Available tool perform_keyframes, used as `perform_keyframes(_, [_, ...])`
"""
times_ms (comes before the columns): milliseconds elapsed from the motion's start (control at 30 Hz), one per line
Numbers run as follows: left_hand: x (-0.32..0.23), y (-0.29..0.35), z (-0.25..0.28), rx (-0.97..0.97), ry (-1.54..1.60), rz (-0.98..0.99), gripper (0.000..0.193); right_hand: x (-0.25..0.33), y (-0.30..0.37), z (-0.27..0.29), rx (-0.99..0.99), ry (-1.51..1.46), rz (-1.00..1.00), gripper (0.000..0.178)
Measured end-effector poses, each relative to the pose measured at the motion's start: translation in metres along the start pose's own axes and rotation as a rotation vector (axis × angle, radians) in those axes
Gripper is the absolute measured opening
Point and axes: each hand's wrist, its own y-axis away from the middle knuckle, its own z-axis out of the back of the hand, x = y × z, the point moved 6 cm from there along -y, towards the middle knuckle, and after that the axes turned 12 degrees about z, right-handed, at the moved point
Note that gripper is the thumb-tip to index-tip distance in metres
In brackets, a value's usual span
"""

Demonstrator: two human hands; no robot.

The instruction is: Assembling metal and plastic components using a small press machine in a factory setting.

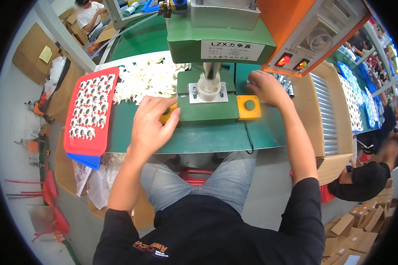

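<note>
At the far left of the green table point(269, 134) lies a red tray point(71, 142), its rows filled with small white pieces with dark round centres, and the corner of a blue tray point(86, 160) shows from under it. Next to the red tray there is a loose heap of white parts point(141, 79). Then comes the left hand point(151, 123), held palm down over the left yellow button box point(167, 115); its fingers are slightly bent, the thumb stands apart from them, and whether it presses the button I cannot tell. In the middle is the green press point(208, 113), and on its base a metal plate point(221, 98) carries a white round holder point(208, 92), directly below the steel rod point(211, 70). Just right of this base, the right yellow button box point(242, 115) has a green button on top. Behind it the right hand point(269, 89) reaches over the table with curled fingers; something small and shiny is at the fingertips, but I cannot tell if they grip it. Near this hand lie shiny metal parts point(288, 84), below the orange control box point(274, 26) with two lit switches. Further right, a cardboard box point(304, 101) contains stacked shiny cylinders point(325, 117).
</note>
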Motion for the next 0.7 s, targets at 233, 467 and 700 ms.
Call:
perform_keyframes(233, [-0.024,-0.033,-0.025,0.01,0.167,0.005,0.039,-0.014,0.021,-0.012,-0.696,-1.158,-0.296,0.026])
perform_keyframes(467, [-0.044,-0.064,-0.05,-0.013,0.413,0.207,0.045,0.026,0.016,-0.01,-0.918,-1.782,-0.216,0.019])
perform_keyframes(700, [-0.021,-0.058,-0.045,0.075,0.104,0.098,0.043,0.074,0.0,-0.002,-0.974,-1.787,-0.143,0.017])
